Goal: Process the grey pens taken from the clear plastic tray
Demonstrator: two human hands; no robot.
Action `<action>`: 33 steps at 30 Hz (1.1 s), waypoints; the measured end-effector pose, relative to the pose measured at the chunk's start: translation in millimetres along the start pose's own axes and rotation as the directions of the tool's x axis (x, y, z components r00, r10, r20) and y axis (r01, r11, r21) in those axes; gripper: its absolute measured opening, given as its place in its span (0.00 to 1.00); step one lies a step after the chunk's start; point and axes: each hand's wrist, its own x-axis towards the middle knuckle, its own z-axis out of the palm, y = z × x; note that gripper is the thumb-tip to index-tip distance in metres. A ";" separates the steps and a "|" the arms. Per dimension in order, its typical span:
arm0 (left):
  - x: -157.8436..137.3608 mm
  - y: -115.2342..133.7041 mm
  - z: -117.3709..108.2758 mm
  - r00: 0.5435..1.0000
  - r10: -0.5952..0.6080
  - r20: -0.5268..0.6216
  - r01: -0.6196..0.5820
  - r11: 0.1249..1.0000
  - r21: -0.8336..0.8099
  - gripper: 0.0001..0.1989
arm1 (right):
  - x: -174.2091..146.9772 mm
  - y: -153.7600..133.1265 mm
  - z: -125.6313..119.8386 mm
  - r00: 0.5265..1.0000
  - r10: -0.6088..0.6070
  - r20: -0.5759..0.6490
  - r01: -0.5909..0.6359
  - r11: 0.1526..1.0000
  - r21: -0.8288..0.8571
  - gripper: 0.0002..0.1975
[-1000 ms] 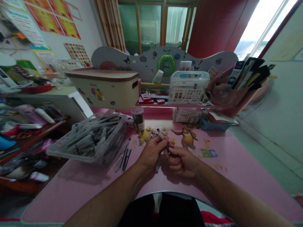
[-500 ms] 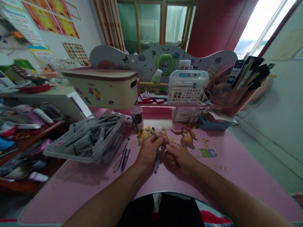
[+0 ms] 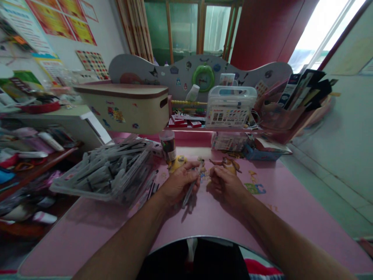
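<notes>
My left hand is closed around a slim, greyish, see-through pen. The pen slants, its upper end near my fingertips and its lower end towards me. Below it, another pale pen-like piece shows partly, and I cannot tell whether it is held or lies on the desk. To the right, apart from the pen, my right hand has its fingers curled in a pinch; whatever it holds is too small to make out. Beside my left wrist several dark and clear pens lie on the pink desk, partly covered by the forearm.
A clear plastic box heaped with pens stands at the left. Behind my hands is a round tub. The shelf above carries a lidded cream bin and a clear marker case. A blue box sits back right.
My hands have moved apart, the left one leftwards and the right one slightly right. The pen has tilted in my left hand, and its lower end now points down to the left.
</notes>
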 end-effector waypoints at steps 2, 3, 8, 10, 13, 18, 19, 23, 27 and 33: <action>-1.8 -1.2 0.6 0.997 -0.039 0.071 0.037 0.999 0.030 0.25 | -1.0 -1.8 1.5 1.000 -0.002 -0.018 0.001 0.999 -0.041 0.18; -2.6 -1.9 1.0 0.994 -0.055 0.095 0.051 0.998 0.044 0.24 | -1.3 -1.8 2.3 1.000 -0.012 -0.025 0.010 0.998 -0.067 0.19; -4.9 -2.8 1.7 0.981 -0.142 0.129 0.135 0.989 0.065 0.17 | -1.4 3.7 2.0 0.998 -0.061 0.002 0.060 0.979 -0.194 0.22; -4.3 -2.2 0.8 0.978 -0.167 0.126 0.163 0.986 0.047 0.15 | -1.7 4.4 1.3 0.998 -0.055 0.022 0.058 0.975 -0.217 0.22; -2.4 -1.1 -0.1 0.986 -0.138 0.099 0.143 0.988 -0.050 0.13 | -1.0 1.5 1.1 1.000 -0.026 0.017 0.029 0.984 -0.177 0.22; -2.3 -5.2 4.2 0.999 0.027 -0.036 -0.028 0.999 -0.042 0.19 | 5.5 -2.5 0.2 0.993 0.041 -0.111 -0.050 0.996 -0.074 0.24; -2.3 -7.3 5.3 0.995 0.045 -0.084 -0.044 0.999 0.011 0.19 | 6.8 -1.9 0.0 0.991 0.049 -0.121 -0.057 0.997 -0.061 0.24; 3.0 -14.6 6.5 0.959 0.146 -0.245 -0.113 0.983 0.142 0.18 | 6.7 2.9 2.3 0.993 -0.002 -0.116 -0.002 0.999 -0.033 0.24; 12.1 -14.0 4.4 0.932 0.202 -0.302 -0.194 0.979 0.056 0.15 | 0.1 3.9 7.4 0.995 -0.097 -0.015 0.096 0.995 -0.037 0.21; 12.3 -9.9 6.5 0.929 0.137 -0.344 -0.162 0.986 -0.045 0.07 | 3.0 7.6 0.4 0.996 -0.081 -0.039 0.079 0.995 -0.054 0.18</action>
